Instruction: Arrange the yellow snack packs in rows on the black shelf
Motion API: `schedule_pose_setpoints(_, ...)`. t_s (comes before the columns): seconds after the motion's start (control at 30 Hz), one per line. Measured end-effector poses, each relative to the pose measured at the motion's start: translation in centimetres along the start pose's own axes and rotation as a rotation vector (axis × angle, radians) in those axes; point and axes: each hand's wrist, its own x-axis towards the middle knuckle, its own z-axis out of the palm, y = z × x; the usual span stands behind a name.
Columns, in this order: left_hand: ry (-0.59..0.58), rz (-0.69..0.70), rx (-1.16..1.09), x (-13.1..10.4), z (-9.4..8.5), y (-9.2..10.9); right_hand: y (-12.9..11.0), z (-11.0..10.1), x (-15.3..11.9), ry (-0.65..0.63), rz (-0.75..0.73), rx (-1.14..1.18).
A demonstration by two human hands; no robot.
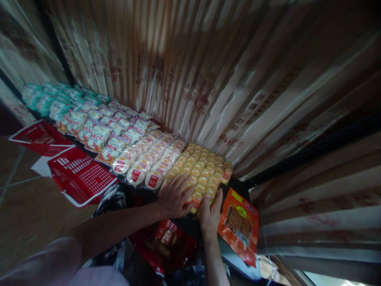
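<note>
Yellow packs (205, 169), many small rounds in clear film: in rows on the dark table (240, 186), just right of centre, under both hands. Left hand (175, 198): palm down at the packs' seven o'clock edge, fingers spread and resting on the film, clamped on nothing visible. Right hand (210, 214): at the six o'clock edge, thumb and fingers apart, tips against the nearest packs; no firm pinch shows. White cakes (135, 176), round, in clear sleeves: just beside the packs at nine o'clock. Snack bags (111, 147): ten o'clock, beyond the cakes. Green bags (44, 101): ten o'clock, far end of the row. Orange pouch (239, 222): between four and five o'clock, near the right hand. Red bags (83, 172): nine o'clock, in front of the row. Curtain (205, 71): twelve o'clock, behind. Handling note, by judgement: the packs appear light and slippery, so flat, even pressure from both hands should suit; one palm steadying the rows while the other nudges the edge would keep lines square. Hard pressing could crush the contents or slide rows into the cakes.
</note>
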Motion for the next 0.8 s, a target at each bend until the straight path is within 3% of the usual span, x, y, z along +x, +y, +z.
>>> schedule_pose_setpoints(0.23, -0.022, 0.011, -0.03, 0.1, -0.7, 0.1, 0.2, -1.5, 0.5, 0.03, -0.012, 0.012)
schedule_pose_setpoints(0.43, 0.044, 0.008, -0.016, 1.9, -2.3, -0.1, -0.6, -3.0, 4.4, 0.074, -0.056, 0.058)
schedule_pose_setpoints(0.57, 0.009, -0.02, 0.003, 4.5, -3.1, -0.9, -0.9, -2.9, 6.9, 0.035, -0.102, 0.038)
schedule_pose_setpoints(0.8, -0.013, -0.048, 0.002, 9.7, -0.6, -2.6, 0.5, -1.6, 8.7, -0.049, -0.083, 0.023)
